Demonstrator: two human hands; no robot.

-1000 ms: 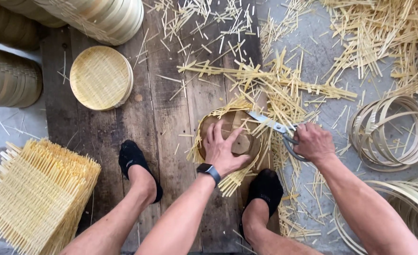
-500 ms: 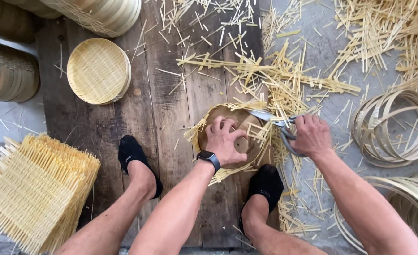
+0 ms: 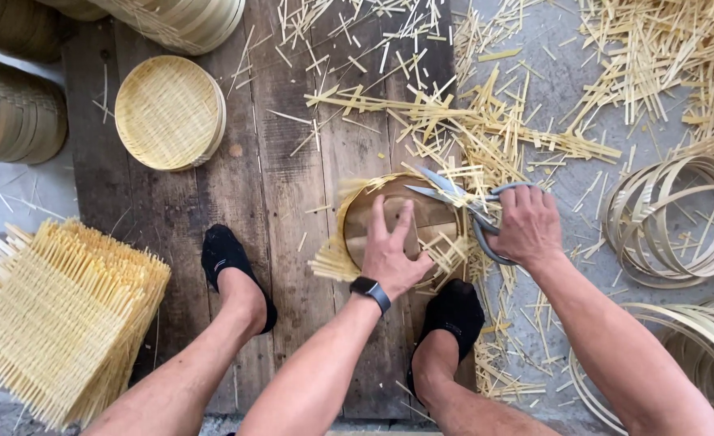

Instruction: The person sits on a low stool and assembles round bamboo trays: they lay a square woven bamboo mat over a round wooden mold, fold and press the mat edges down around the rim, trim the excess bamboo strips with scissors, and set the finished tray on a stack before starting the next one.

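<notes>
Left hand: the left hand [image 3: 393, 257] lies flat, fingers [image 3: 378, 220] spread and released, pressing on a round wooden disc [image 3: 433, 216] set inside a bamboo hoop.
Right hand: the right hand [image 3: 526, 228] has its fingers clenched through the grey handles of a pair of scissors [image 3: 463, 203], blades parted and pointing left across the hoop's upper edge.
Piece in hand: a woven bamboo mat [image 3: 337, 257] lies under the disc, on the dark wooden planks [image 3: 292, 161] between the person's two feet; loose yellow strip ends stick out past the hoop on its left and lower right.
Wrist: a dark watch [image 3: 370, 291] sits on the left wrist.
Feet: a black shoe [image 3: 226, 257] rests on the planks to the left of the hoop, another black shoe [image 3: 452, 313] just below it, near the planks' right edge.
Finished work: a round woven tray [image 3: 168, 113] lies on the planks at upper left, well apart from the hands; stacks of bamboo rims [image 3: 181, 19] crowd the top edge.
Stock: a pile of square woven mats [image 3: 58, 311] sits at lower left, fringed ends sticking out.
Offcuts: cut bamboo slivers [image 3: 486, 121] litter the planks and the grey floor above and to the right of the hoop.
Rings: coiled bamboo bands [image 3: 676, 220] lie on the floor at right, apart from the scissors hand.
</notes>
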